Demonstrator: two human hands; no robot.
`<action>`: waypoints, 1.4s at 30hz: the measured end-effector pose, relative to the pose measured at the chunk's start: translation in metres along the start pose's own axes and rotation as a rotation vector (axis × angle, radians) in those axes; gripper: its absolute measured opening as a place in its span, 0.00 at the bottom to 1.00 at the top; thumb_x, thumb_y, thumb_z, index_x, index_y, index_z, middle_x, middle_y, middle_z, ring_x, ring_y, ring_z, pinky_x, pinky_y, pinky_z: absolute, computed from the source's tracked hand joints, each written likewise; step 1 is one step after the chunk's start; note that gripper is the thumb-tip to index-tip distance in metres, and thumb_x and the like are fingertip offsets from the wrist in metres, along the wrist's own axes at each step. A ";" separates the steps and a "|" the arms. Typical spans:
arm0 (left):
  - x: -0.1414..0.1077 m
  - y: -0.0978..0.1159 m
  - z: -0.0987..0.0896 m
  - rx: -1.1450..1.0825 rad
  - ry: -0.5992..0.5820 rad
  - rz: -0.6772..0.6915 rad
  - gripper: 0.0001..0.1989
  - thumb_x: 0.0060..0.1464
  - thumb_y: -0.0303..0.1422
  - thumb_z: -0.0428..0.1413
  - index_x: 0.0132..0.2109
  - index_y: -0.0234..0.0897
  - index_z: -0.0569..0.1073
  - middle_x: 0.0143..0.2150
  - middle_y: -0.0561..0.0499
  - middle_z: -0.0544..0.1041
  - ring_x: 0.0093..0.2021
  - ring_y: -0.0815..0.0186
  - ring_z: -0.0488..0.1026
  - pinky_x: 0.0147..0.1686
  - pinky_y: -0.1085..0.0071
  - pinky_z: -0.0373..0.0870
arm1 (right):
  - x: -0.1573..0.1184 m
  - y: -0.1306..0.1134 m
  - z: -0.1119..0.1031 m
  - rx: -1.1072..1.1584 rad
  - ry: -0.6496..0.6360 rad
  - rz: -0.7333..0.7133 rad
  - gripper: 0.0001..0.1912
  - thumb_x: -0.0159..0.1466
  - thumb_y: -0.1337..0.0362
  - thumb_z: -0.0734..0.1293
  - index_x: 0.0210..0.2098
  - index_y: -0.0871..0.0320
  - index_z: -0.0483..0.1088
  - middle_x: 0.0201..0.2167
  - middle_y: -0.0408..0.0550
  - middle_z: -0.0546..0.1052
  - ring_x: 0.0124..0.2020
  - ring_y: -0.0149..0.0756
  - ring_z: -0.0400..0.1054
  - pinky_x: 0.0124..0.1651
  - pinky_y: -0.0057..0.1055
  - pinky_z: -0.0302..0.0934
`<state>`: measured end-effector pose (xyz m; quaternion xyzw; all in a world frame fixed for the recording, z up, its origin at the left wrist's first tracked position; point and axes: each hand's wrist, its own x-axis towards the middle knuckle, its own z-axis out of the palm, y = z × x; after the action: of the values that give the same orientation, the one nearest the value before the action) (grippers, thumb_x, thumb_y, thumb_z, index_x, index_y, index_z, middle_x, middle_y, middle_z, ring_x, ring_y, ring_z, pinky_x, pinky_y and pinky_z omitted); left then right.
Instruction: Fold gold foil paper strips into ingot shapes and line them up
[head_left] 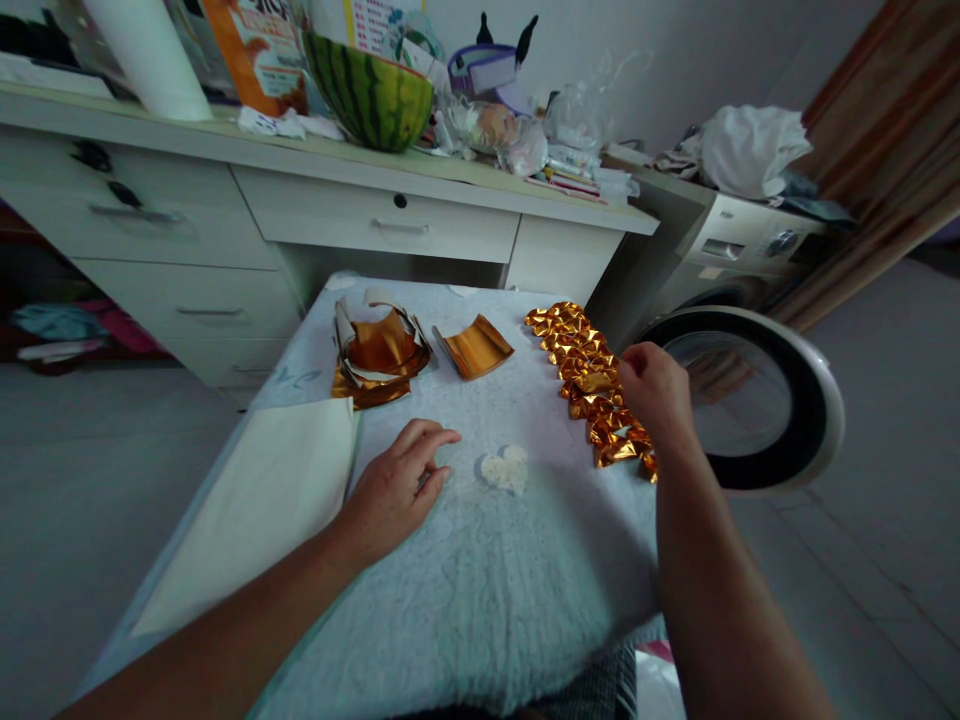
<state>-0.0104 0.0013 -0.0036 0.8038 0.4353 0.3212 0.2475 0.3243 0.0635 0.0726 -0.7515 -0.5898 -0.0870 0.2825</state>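
My left hand [401,485] rests over the cloth-covered table [465,570] with its fingers apart and nothing in them. At the table's right side, my right hand [656,390] is closed at the edge of rows of folded gold foil pieces [577,350]; its fingertips are partly hidden, and what they hold cannot be made out. Beyond my left hand lies a curved gold sheet [478,348]. Left of that sheet sits a ring-like stack of gold and white paper [379,350]. White paper [255,500] lies flat at the left edge.
Behind the table stands a white desk [337,215] with drawers, holding a cut watermelon [367,95], bags and a white roll [150,60]. To the right, a washing machine [742,240] has its round door [821,400] swung open beside my right arm.
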 end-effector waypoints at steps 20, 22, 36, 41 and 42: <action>0.007 -0.010 -0.016 -0.097 0.360 -0.231 0.06 0.55 0.29 0.51 0.40 0.40 0.70 0.43 0.50 0.69 0.48 0.61 0.69 0.51 0.61 0.66 | -0.052 -0.153 0.071 0.257 -0.603 -0.613 0.09 0.62 0.72 0.61 0.35 0.59 0.73 0.35 0.49 0.77 0.37 0.35 0.68 0.39 0.28 0.56; 0.008 -0.013 -0.018 -0.153 0.423 -0.288 0.07 0.55 0.30 0.51 0.42 0.40 0.70 0.44 0.50 0.69 0.48 0.61 0.69 0.50 0.61 0.67 | -0.054 -0.162 0.079 0.266 -0.598 -0.648 0.09 0.62 0.72 0.61 0.36 0.59 0.73 0.36 0.50 0.76 0.38 0.35 0.68 0.41 0.28 0.57; 0.008 -0.009 -0.021 -0.208 0.398 -0.321 0.07 0.54 0.31 0.52 0.42 0.39 0.70 0.43 0.50 0.70 0.46 0.62 0.69 0.49 0.62 0.67 | -0.049 -0.149 0.111 0.224 -0.192 -0.356 0.15 0.62 0.67 0.63 0.47 0.63 0.72 0.44 0.58 0.70 0.47 0.48 0.61 0.52 0.41 0.57; 0.009 -0.010 -0.020 -0.221 0.386 -0.330 0.07 0.54 0.31 0.52 0.42 0.39 0.70 0.44 0.50 0.69 0.46 0.62 0.69 0.49 0.62 0.66 | -0.048 -0.145 0.124 0.200 -0.256 -0.369 0.14 0.65 0.66 0.62 0.47 0.60 0.75 0.42 0.56 0.72 0.46 0.45 0.62 0.51 0.39 0.56; 0.009 -0.010 -0.020 -0.224 0.383 -0.332 0.07 0.54 0.31 0.52 0.42 0.39 0.70 0.44 0.50 0.69 0.46 0.62 0.69 0.49 0.62 0.66 | -0.048 -0.145 0.125 0.200 -0.271 -0.376 0.14 0.65 0.66 0.62 0.46 0.60 0.76 0.42 0.56 0.72 0.45 0.45 0.62 0.51 0.38 0.56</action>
<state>-0.0268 0.0161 0.0055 0.6136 0.5619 0.4685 0.2973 0.1497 0.1101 -0.0062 -0.6017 -0.7573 0.0221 0.2528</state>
